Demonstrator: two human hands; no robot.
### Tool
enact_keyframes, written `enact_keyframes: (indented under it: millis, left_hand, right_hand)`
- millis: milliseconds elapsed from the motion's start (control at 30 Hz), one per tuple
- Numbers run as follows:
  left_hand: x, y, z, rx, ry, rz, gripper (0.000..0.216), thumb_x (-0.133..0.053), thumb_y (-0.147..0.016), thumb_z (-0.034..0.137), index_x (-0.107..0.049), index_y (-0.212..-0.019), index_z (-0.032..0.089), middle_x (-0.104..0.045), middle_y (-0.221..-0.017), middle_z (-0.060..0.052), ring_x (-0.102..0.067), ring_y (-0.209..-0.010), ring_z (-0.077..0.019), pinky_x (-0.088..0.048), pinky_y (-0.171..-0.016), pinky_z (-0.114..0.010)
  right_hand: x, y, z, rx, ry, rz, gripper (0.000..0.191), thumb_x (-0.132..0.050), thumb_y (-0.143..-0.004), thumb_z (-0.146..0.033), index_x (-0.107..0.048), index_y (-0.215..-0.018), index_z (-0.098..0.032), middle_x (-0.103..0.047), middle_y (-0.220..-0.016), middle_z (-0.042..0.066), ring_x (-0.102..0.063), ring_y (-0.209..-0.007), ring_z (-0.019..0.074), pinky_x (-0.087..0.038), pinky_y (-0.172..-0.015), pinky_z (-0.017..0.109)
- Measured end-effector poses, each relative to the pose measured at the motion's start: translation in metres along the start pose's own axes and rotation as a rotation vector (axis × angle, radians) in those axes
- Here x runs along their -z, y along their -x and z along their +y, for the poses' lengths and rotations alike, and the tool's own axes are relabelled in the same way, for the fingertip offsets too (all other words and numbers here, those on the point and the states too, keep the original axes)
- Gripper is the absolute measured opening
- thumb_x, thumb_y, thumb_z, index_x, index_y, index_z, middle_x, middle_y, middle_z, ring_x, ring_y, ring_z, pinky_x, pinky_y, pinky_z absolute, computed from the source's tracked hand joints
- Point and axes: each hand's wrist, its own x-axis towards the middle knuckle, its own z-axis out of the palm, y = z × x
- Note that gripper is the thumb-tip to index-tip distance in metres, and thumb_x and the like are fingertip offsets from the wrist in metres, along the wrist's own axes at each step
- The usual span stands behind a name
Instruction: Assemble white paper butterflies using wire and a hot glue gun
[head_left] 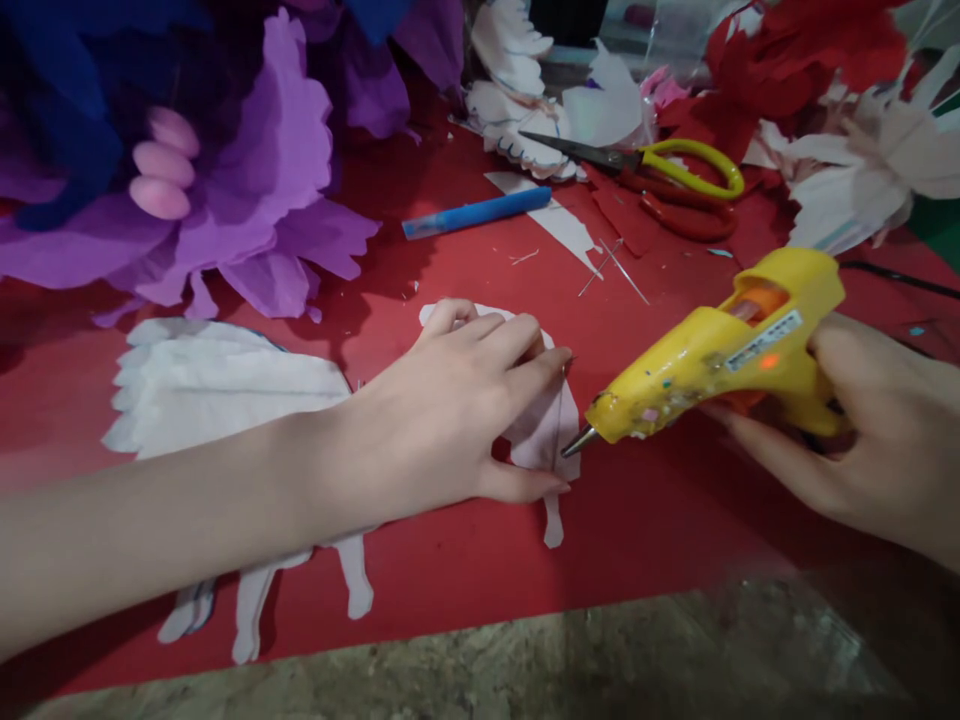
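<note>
Evidently thin, matte sheet stock: the white cutout has a rounded outline, a long crease and a narrow tab with a blunt end pointing near. At left lies a white layered stack, scalloped at its left edge, faint blue line along the rim, similar tabs on the near side. Glue gun: glossy yellow plastic, flecked with residue toward the front, tapering to a metal nozzle. Far left, a purple flower with ruffled petals and smooth pink ovals. Base is a flat red sheet.

Position: cutout lies under the left hand, near the centre, its right part exposed. Left fingers are bent over it, thumb spread at its near side; cannot tell whether they pinch. Right hand grips the glue gun by its handle, nozzle over the cutout's right part; contact unclear.
</note>
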Motion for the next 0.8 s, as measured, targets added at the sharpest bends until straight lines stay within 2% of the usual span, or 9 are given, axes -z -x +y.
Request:
enact_keyframes:
  millis: [133,400,567,800]
  left_hand:
    - [0.0008,-0.0002,0.0002,0.014,0.013,-0.016,0.058,-0.065,-0.071,0.053,-0.058,-0.11,0.011,-0.06,-0.093,-0.007,-0.058,-0.089,-0.0249,-0.032,-0.082,-0.038]
    - [-0.0005,-0.0001,0.0004,0.018,0.007,-0.018,0.058,-0.068,-0.069,0.052,-0.059,-0.108,0.011,-0.059,-0.093,-0.007,-0.057,-0.089,-0.0251,-0.032,-0.083,-0.039]
    - [-0.0017,-0.0006,-0.0005,0.015,-0.002,-0.019,0.058,-0.067,-0.069,0.054,-0.059,-0.108,0.011,-0.059,-0.094,-0.008,-0.057,-0.089,-0.0253,-0.032,-0.082,-0.039]
    - [-0.0008,-0.0008,-0.0003,0.029,0.011,-0.036,0.055,-0.068,-0.069,0.054,-0.06,-0.104,0.012,-0.059,-0.094,-0.007,-0.057,-0.089,-0.0245,-0.032,-0.083,-0.038]
  right_hand:
    - [0.0004,-0.0001,-0.0015,0.001,-0.013,-0.002,0.038,-0.022,-0.092,-0.054,-0.032,-0.078,-0.019,-0.022,-0.059,-0.003,-0.021,-0.047,0.0092,-0.017,-0.039,0.022]
    - [-0.0005,0.0025,0.0019,-0.009,0.055,0.032,0.037,-0.024,-0.092,-0.052,-0.026,-0.075,-0.019,-0.024,-0.063,-0.002,-0.022,-0.05,0.009,-0.018,-0.041,0.022]
    - [-0.0024,0.0012,0.004,-0.016,0.097,0.044,0.037,-0.026,-0.092,-0.051,-0.028,-0.077,-0.018,-0.025,-0.064,-0.001,-0.024,-0.051,0.0088,-0.019,-0.041,0.022]
    - [-0.0037,0.0029,0.0042,-0.026,0.15,0.049,0.033,-0.029,-0.092,-0.048,-0.038,-0.085,-0.016,-0.03,-0.063,0.0,-0.042,-0.058,0.0115,-0.02,-0.043,0.024]
